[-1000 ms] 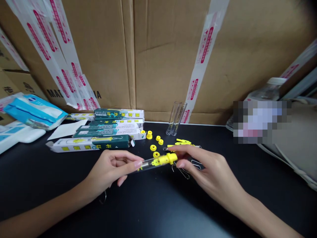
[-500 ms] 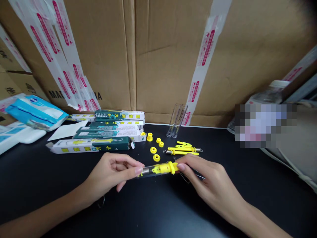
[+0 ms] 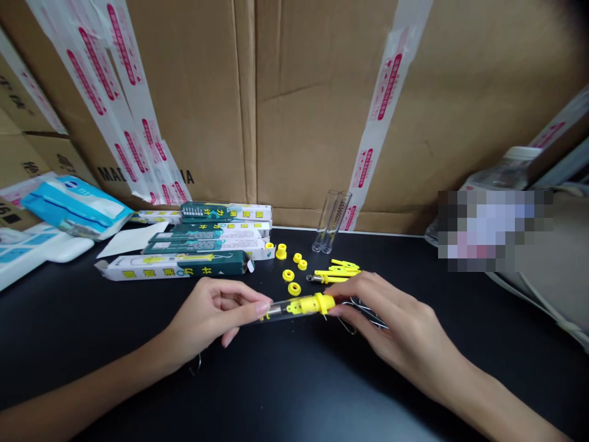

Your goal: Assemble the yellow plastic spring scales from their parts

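Note:
My left hand [image 3: 209, 316] pinches the clear tube of a spring scale [image 3: 301, 304] between thumb and fingers, holding it nearly level above the table. Inside the tube show a yellow slider and a short metal spring part. A yellow cap [image 3: 324, 302] sits on the tube's right end, and the fingertips of my right hand [image 3: 396, 316] close around it. Metal wire hooks [image 3: 365, 312] lie beside and partly under my right hand. Another wire hook [image 3: 197, 363] shows below my left wrist. Yellow rods [image 3: 338, 274] lie just beyond my right fingers, partly hidden.
Several yellow rings and plugs [image 3: 294, 288] lie beyond the tube. Two clear tubes [image 3: 326, 227] stand near the cardboard wall [image 3: 313, 123]. Printed boxes [image 3: 179, 267] and a blue packet [image 3: 76, 205] are at the left. A plastic bottle [image 3: 499, 172] stands at the right.
My right fingertips have shifted outward along the yellow cap, so more of it shows. My right hand now covers the right ends of the yellow rods. The view has shifted slightly.

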Action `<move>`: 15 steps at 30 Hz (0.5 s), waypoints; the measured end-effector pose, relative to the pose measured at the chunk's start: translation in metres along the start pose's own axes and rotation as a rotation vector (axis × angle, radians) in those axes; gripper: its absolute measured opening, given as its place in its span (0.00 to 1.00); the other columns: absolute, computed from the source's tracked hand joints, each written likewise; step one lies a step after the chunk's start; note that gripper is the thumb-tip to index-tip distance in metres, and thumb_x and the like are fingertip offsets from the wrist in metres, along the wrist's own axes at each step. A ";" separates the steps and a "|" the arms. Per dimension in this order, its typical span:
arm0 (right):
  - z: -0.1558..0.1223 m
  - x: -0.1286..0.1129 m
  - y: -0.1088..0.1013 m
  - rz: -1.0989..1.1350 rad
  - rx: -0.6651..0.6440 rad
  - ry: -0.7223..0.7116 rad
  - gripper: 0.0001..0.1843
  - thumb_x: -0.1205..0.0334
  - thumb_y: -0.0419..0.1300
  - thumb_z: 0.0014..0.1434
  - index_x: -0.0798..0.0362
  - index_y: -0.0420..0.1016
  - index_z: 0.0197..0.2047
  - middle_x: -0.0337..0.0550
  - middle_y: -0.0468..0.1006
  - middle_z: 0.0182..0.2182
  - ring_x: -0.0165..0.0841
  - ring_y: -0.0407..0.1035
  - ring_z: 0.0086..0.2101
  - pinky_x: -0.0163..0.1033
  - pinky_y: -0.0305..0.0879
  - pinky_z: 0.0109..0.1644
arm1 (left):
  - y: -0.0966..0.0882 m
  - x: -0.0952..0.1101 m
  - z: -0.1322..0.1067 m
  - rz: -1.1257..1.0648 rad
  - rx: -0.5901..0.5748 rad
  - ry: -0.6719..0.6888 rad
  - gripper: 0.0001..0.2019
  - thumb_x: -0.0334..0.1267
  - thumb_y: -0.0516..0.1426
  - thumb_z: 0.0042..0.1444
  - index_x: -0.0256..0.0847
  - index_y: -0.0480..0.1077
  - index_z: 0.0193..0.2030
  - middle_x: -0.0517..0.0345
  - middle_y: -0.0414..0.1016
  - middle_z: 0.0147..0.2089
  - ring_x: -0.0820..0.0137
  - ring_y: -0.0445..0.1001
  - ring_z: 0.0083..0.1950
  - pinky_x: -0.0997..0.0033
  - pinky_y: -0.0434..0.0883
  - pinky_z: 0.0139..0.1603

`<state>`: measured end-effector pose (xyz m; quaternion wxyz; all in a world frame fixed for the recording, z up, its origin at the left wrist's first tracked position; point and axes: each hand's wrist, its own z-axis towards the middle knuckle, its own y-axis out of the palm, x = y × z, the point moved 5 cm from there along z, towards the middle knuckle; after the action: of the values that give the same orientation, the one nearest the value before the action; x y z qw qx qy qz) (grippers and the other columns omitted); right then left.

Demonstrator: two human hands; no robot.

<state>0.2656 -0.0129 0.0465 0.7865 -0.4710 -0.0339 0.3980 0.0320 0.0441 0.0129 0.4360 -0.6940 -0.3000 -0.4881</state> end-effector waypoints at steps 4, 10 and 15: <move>0.002 -0.001 0.005 0.036 -0.039 0.039 0.05 0.67 0.53 0.70 0.50 0.70 0.43 0.41 0.77 0.35 0.35 0.71 0.36 0.39 0.67 0.41 | 0.001 -0.001 -0.001 -0.017 -0.010 0.008 0.18 0.51 0.64 0.53 0.36 0.82 0.39 0.63 0.68 0.16 0.80 0.58 0.14 0.81 0.50 0.12; 0.002 -0.001 0.010 0.025 -0.061 0.059 0.15 0.62 0.47 0.73 0.50 0.70 0.36 0.41 0.76 0.30 0.34 0.70 0.31 0.39 0.67 0.37 | 0.003 -0.002 -0.002 -0.016 -0.010 -0.003 0.17 0.51 0.65 0.52 0.37 0.82 0.37 0.62 0.69 0.16 0.79 0.59 0.15 0.80 0.50 0.13; -0.003 0.002 0.007 0.015 -0.025 0.092 0.10 0.55 0.54 0.71 0.51 0.70 0.48 0.44 0.79 0.39 0.36 0.74 0.39 0.39 0.70 0.43 | 0.002 -0.001 -0.002 -0.005 -0.004 -0.005 0.18 0.51 0.64 0.53 0.37 0.82 0.39 0.64 0.65 0.14 0.79 0.58 0.15 0.81 0.49 0.12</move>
<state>0.2639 -0.0116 0.0386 0.7782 -0.4990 0.0008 0.3813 0.0331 0.0414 0.0118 0.4327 -0.6952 -0.3017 -0.4882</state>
